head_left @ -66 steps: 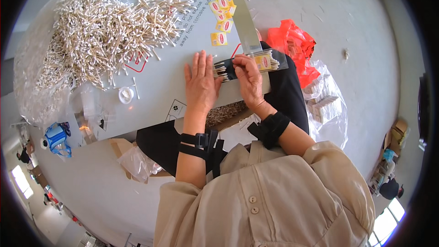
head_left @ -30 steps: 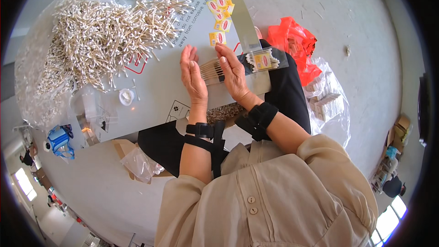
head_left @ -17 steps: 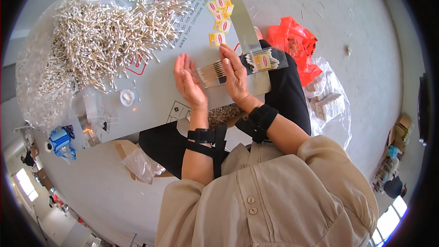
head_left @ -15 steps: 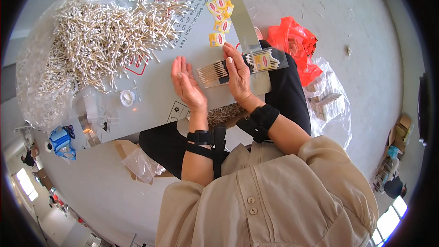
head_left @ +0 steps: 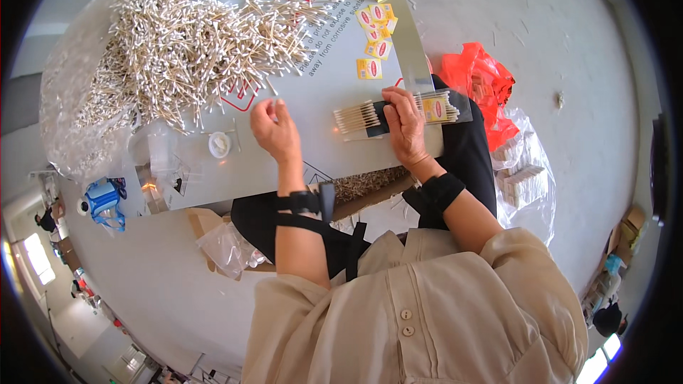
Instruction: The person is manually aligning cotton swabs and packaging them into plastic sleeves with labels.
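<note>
My left hand (head_left: 276, 131) is raised over the near part of the grey sheet-covered table (head_left: 284, 160), its fingers curled in toward the thumb. Whatever they may pinch is too small to make out. My right hand (head_left: 407, 129) rests on a black strip (head_left: 378, 119), with bent fingers near the thumb; their grip is partly hidden. A flat row of cotton swabs (head_left: 356, 118) lies across the strip to the left of that hand. On its right sits a clear plastic pack (head_left: 461, 108) with cotton swabs and a yellow label card (head_left: 437, 109), over the table's edge.
A big heap of cotton swabs (head_left: 192, 43) spills from a clear bag at left. Yellow cards (head_left: 378, 48) lie at the far edge, near a small white-filled dish (head_left: 219, 145). A red bag (head_left: 475, 82) and a clear bag of white packs (head_left: 525, 185) stand right.
My left hand has gone from open and upright to curled, moving left, away from the swab row. My right hand's fingers have bent. The whole view has shifted slightly.
</note>
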`<state>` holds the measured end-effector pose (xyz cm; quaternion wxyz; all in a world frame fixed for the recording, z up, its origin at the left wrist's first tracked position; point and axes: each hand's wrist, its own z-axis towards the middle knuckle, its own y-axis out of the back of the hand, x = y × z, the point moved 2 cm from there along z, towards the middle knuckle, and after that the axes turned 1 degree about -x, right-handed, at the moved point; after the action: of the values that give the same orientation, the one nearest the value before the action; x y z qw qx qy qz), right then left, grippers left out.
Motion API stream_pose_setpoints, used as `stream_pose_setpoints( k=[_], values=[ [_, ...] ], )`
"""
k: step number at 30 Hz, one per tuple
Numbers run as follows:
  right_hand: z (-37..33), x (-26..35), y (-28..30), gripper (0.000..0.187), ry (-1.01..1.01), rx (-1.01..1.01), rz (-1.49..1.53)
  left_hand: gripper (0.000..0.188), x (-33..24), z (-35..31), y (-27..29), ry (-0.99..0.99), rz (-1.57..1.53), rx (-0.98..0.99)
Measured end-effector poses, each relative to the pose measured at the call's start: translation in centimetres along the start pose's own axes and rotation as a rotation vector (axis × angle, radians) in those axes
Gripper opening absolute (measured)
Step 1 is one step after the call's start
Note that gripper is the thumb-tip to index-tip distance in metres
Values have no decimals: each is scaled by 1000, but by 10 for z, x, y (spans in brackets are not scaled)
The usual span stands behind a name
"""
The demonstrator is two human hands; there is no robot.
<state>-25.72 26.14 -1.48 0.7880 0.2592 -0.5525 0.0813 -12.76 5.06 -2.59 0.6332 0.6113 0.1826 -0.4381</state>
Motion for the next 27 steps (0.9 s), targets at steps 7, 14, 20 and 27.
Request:
stream_pose_setpoints(
  k=[7, 14, 20, 27],
  values=[
    [2, 2, -5, 8, 81, 51, -120, 17, -16, 43, -7, -80, 448, 158],
    [3, 3, -7, 10, 91, 48, -117, 11, -21, -12, 10, -150, 480, 245],
    [3, 5, -5, 11, 78, 56, -116, 12, -10, -58, 55, -110, 612, 577],
    [4, 4, -4, 12, 82, 57, -122, 25, -6, -19, 58, 24, 59, 544]
  ],
)
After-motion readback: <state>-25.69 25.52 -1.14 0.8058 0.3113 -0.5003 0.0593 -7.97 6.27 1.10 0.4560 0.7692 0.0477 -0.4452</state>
